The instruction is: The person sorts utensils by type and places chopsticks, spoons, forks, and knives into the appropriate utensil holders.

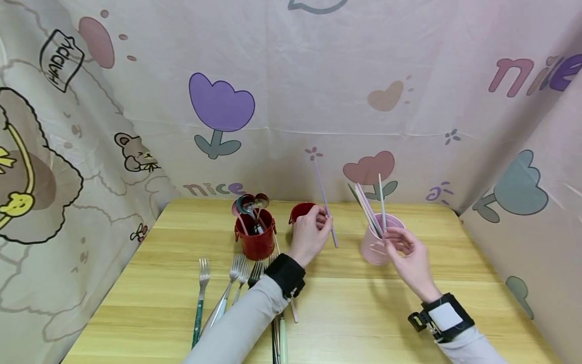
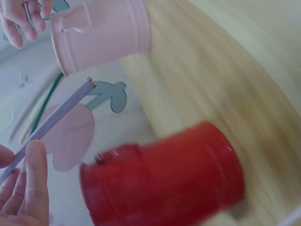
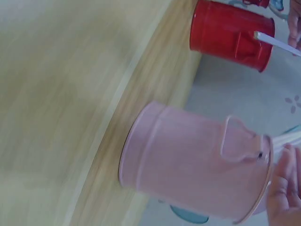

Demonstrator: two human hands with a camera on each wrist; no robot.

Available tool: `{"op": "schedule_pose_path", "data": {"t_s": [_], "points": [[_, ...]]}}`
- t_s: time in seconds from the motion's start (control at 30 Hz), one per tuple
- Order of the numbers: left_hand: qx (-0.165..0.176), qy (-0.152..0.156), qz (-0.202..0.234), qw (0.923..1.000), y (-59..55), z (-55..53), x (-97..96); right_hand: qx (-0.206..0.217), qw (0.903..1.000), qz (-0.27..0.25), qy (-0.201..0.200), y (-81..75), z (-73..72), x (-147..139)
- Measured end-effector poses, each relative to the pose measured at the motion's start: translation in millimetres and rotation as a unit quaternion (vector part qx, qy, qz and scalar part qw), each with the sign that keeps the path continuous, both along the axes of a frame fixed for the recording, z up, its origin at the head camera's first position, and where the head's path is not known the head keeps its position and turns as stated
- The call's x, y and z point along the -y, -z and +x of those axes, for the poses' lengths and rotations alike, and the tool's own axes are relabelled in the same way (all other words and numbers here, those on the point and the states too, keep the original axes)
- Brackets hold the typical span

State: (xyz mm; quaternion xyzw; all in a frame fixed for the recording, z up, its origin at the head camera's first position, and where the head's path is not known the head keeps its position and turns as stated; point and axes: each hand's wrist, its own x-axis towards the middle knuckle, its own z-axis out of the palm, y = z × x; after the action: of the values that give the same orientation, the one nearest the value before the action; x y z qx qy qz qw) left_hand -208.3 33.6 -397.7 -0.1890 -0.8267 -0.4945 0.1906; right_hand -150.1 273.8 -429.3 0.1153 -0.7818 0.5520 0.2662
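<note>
My left hand (image 1: 311, 235) pinches a thin purple stick (image 1: 324, 199) between thumb and fingers, beside the right red bucket (image 1: 300, 210). In the left wrist view the stick (image 2: 61, 110) slants above that bucket (image 2: 169, 179). My right hand (image 1: 411, 260) is at the rim of the pink bucket (image 1: 374, 253), fingers loosely bent near a white stick (image 1: 381, 197). Several white, purple and green sticks (image 1: 365, 205) lean out of this bucket. Seen from the right wrist, the fingers (image 3: 284, 181) are next to the pink bucket's rim; their tips are partly out of frame.
A second red bucket (image 1: 256, 242) at left holds several spoons (image 1: 247, 205). Several forks (image 1: 236, 270) lie in front of it, partly beneath my left forearm, with one green-handled fork (image 1: 200, 298) farther left. A patterned cloth (image 1: 291, 101) hangs behind the wooden table (image 1: 345, 323).
</note>
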Motion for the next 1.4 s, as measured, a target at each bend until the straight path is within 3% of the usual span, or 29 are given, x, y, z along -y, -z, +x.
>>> {"op": "schedule_pose_path", "data": {"t_s": [0.2, 0.33, 0.53, 0.83, 0.93, 1.1, 1.4], "points": [[-0.019, 0.028, 0.007, 0.9994, -10.1, -1.1, -22.9, -0.028, 0.9947, -0.001, 0.099, 0.3, -6.5, -13.7], [-0.017, 0.038, 0.006, 0.9991, -15.8, -1.9, -34.7, 0.006, 0.9906, 0.049, 0.127, 5.1, -10.9, -22.7], [-0.024, 0.051, 0.02, 0.9982, -22.2, -3.4, -50.6, 0.093, 0.9827, 0.129, 0.096, 11.9, -20.3, -29.0], [-0.036, 0.056, -0.01, 0.9977, -23.2, -2.2, -67.1, 0.164, 0.9716, 0.149, 0.084, 16.7, -27.6, -29.0], [-0.026, 0.053, -0.016, 0.9981, -21.1, -1.5, -68.0, 0.172, 0.9695, 0.152, 0.086, 17.3, -28.1, -28.5], [-0.01, 0.051, -0.025, 0.9983, -15.9, -1.9, -67.6, 0.161, 0.974, 0.141, 0.074, 19.2, -28.6, -25.8], [-0.006, 0.056, -0.046, 0.9974, -10.2, -3.7, -68.7, 0.156, 0.975, 0.147, 0.059, 21.1, -29.3, -19.8]]}}
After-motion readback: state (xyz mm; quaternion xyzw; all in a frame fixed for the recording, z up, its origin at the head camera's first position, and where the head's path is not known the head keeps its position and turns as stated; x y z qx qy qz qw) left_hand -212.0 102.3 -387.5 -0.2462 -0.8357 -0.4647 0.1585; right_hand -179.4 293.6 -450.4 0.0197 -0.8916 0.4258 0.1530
